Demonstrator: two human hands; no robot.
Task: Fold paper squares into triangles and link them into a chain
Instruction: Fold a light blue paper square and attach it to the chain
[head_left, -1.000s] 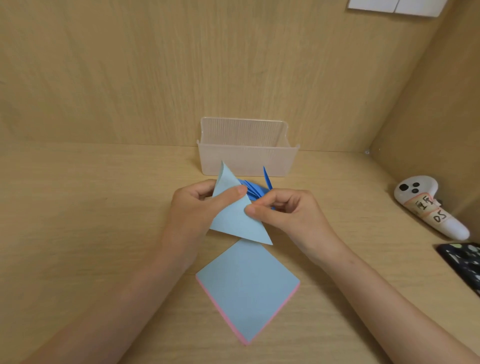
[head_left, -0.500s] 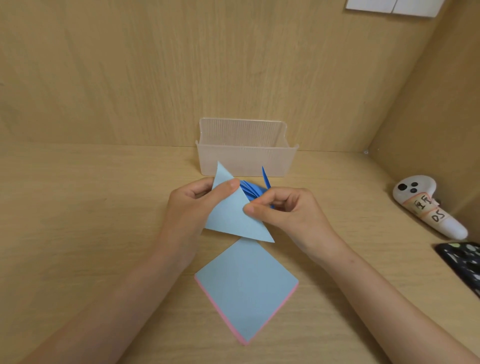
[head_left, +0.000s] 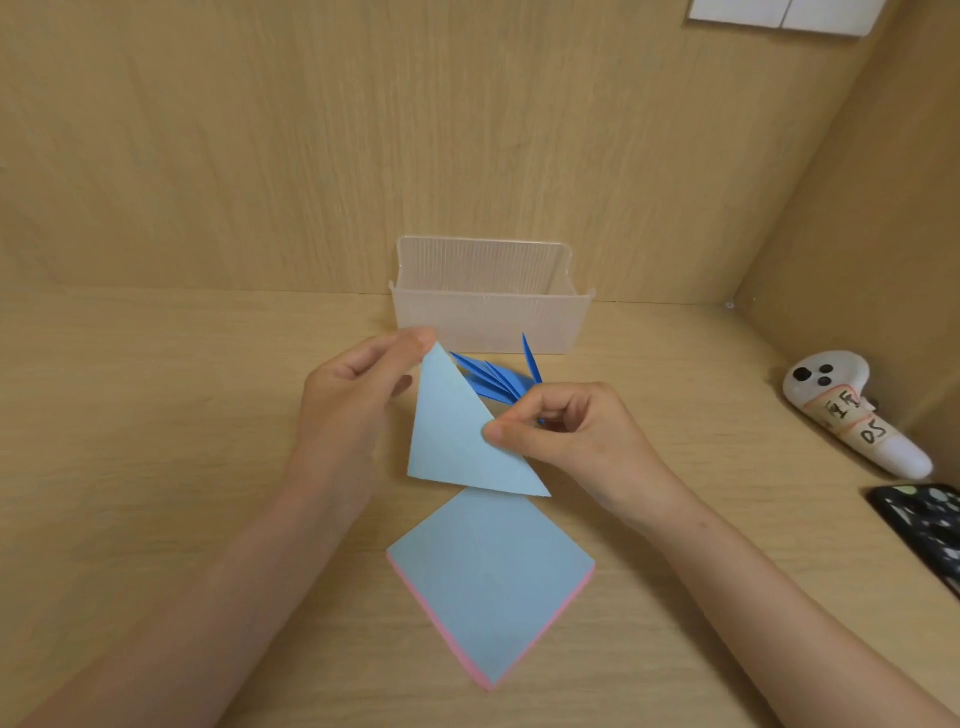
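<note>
A light blue paper triangle (head_left: 457, 441) is held above the desk in the middle of the head view. My left hand (head_left: 353, 410) pinches its top corner with fingertips. My right hand (head_left: 571, 436) pinches its right edge between thumb and fingers. Behind the triangle lies a cluster of dark blue folded triangles (head_left: 498, 382), partly hidden by it and by my right hand. A stack of light blue paper squares (head_left: 491, 582) with pink sheets underneath lies on the desk below the hands.
A clear plastic box (head_left: 488, 306) stands at the back against the wooden wall. At the right lie a white controller (head_left: 852, 410) with a handwritten label and a dark phone (head_left: 924, 525) at the frame edge. Wooden walls close the back and right.
My left hand slid up from the triangle's left side to its top corner. The triangle turned a little more upright. My right hand kept its pinch.
</note>
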